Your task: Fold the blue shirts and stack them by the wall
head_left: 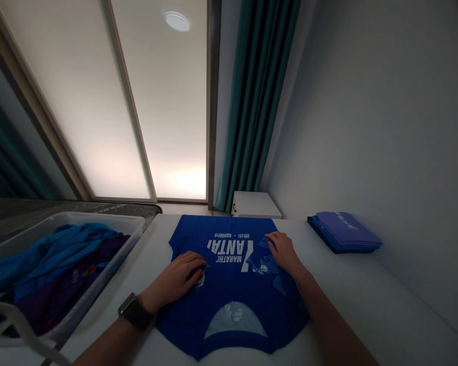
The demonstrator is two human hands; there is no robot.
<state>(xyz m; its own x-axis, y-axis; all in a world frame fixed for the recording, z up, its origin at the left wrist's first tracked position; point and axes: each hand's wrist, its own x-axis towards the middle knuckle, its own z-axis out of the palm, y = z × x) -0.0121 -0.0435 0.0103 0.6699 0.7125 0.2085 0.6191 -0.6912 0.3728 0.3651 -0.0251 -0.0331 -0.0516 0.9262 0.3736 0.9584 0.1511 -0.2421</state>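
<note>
A blue printed T-shirt (229, 284) lies on the white table, its neckline toward me and its white lettering upside down. Both side edges look folded inward over the lettering, and a paler patterned patch shows at the right fold. My left hand (181, 277), with a dark watch (135, 311) on the wrist, rests on the shirt's left part, fingers stretched and thumb apart. On the right part, my right hand (284, 249) lies on the patterned fold, fingers reaching leftward. Neither hand visibly lifts any cloth; the undersides of the fingers are hidden.
At left stands a white basket (139, 223) holding rumpled blue and purple clothes (72, 254). A stack of folded clothes (345, 231), purple on top, sits at the table's right by the wall. Beyond the table are a white cabinet (255, 203), a green curtain (257, 101) and frosted sliding doors (168, 112).
</note>
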